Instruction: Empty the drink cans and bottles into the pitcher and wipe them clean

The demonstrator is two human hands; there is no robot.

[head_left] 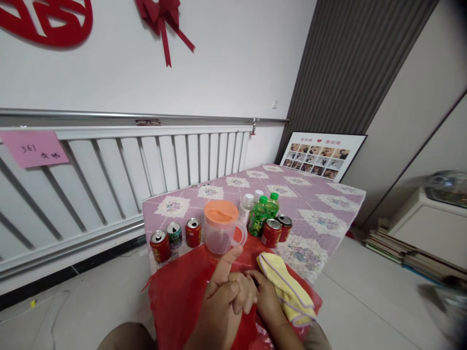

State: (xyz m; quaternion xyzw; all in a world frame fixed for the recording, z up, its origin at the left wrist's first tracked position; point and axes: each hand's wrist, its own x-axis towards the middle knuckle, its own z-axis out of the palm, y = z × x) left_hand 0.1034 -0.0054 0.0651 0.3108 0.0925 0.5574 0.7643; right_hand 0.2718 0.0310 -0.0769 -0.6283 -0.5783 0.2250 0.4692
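Observation:
My left hand (224, 296) is raised over a red plastic sheet (178, 287), index finger stretched upward and the other fingers curled in, with nothing visible in them. Close against it on the right is my right hand (265, 296), fingers bent and their tips partly hidden, so what they hold, if anything, does not show. A folded yellow cloth (286, 284) with a purple edge lies beside the right hand. Just beyond my left fingertip stands a clear plastic pitcher (217, 236) with an orange lid (221, 212), its handle turned to the right.
Left of the pitcher stand a red can (160, 248), a green can (175, 236) and another red can (193, 233). To its right are green bottles (258, 218), white-capped bottles (246, 206) and two more cans (272, 234). A radiator (175, 160) runs behind the cloth-covered table (251, 187).

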